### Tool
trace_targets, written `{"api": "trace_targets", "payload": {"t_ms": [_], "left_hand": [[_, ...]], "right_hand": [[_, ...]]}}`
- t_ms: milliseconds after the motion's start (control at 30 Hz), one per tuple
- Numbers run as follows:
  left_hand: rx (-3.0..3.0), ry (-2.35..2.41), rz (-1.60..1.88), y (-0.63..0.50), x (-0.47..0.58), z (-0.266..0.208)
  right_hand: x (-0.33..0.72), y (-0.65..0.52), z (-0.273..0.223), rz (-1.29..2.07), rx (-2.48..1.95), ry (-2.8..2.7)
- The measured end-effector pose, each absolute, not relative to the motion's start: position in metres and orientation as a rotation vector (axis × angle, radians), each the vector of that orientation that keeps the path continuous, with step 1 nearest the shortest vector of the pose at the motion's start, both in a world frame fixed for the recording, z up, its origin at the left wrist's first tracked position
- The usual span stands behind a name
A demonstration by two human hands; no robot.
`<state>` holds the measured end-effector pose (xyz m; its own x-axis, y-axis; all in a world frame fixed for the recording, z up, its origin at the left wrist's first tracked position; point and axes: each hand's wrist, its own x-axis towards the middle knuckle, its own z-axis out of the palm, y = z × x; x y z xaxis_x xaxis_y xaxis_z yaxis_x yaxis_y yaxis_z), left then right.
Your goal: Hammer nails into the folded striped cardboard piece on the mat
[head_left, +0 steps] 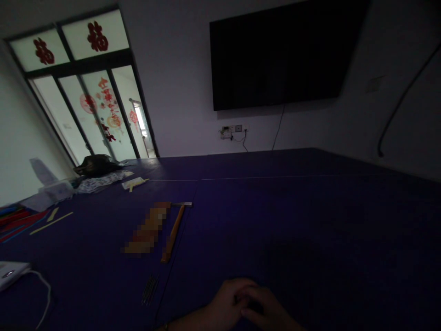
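At the bottom of the head view, my left hand [230, 299] and my right hand [268, 307] are folded together low over the purple table [292, 220]. Their fingers are curled in against each other, and I see no object between them in the dim light. A hammer [175, 232] with a wooden handle and a metal head lies to the left, beyond my hands. Beside it is an orange-brown, blurred-out flat object [148, 232]. Nearest to my left hand is a small bunch of thin dark nails [149, 289].
At the left edge lie a white device [14, 271] with a cable, red and blue strips [22, 223] and a yellow strip [51, 223]. Farther back are a black bag [96, 164] and crumpled plastic [99, 181]. A television [279, 55] hangs on the wall.
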<state>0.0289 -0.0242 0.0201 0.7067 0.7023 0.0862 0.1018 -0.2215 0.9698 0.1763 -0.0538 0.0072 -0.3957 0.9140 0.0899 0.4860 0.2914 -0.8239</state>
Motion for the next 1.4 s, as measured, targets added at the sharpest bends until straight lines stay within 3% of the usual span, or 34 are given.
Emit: {"api": "trace_targets", "payload": {"t_ms": [767, 1033, 1133, 1233, 1400], "left_hand": [[1.738, 0.656, 0.628, -0.025, 0.029, 0.027], [1.620, 0.650, 0.741, -0.013, 0.022, 0.024], [1.697, 0.910, 0.908, 0.016, -0.004, 0.051], [1.952, 1.590, 0.977, 0.048, -0.042, 0.081], [1.964, 2.472, 0.500, 0.065, -0.086, 0.080]], "right_hand": [[0.176, -0.054, 0.009, 0.970, -1.276, -1.971], [0.176, -0.057, 0.022, 1.118, -1.243, -1.954], [0.177, -0.057, 0.021, 1.189, -1.213, -1.901], [0.177, -0.055, 0.021, 1.188, -1.218, -1.868], [0.175, -0.052, 0.020, 1.197, -1.216, -1.859]]}}
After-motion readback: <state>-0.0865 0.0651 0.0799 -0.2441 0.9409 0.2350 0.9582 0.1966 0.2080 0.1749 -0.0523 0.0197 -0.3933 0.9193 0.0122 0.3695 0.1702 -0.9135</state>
